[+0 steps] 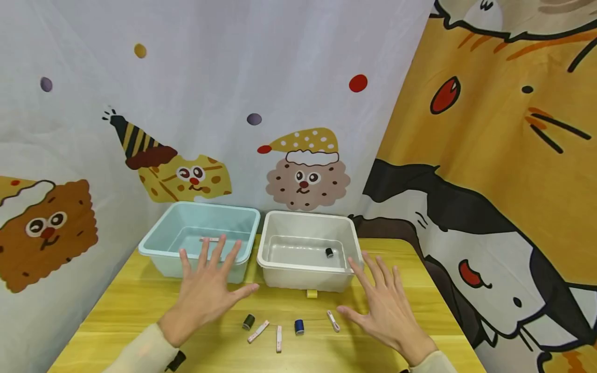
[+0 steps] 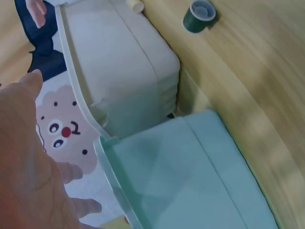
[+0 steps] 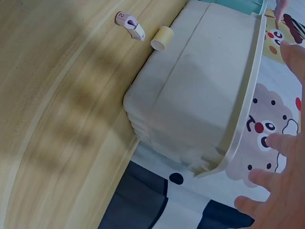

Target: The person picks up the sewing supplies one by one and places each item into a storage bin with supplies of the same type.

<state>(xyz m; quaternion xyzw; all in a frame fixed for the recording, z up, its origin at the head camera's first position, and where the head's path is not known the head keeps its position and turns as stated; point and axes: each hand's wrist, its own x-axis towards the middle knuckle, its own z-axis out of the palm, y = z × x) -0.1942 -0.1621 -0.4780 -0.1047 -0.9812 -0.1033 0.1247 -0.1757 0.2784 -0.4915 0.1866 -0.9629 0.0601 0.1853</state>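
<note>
My left hand [image 1: 205, 292] hovers with fingers spread in front of the light blue bin [image 1: 158, 254], holding nothing. My right hand [image 1: 386, 309], fingers also spread, is held at the right front corner of the white bin [image 1: 308, 280]; its palm side faces down and nothing is in it. Between the hands on the table lie a dark green thread spool [image 1: 248, 321], a blue thread spool [image 1: 299, 327] and folded tape measures, one slanted [image 1: 258, 331], one upright in view [image 1: 279, 339] and one near my right thumb [image 1: 333, 321]. A yellow spool [image 1: 312, 293] sits against the white bin.
Inside the white bin is a black spool [image 1: 329, 253]. A folded tape strip [image 1: 209, 239] lies in the blue bin, partly behind my left fingers. The bins stand side by side at the back of the wooden table [image 1: 116, 321], before a printed curtain [image 1: 298, 77].
</note>
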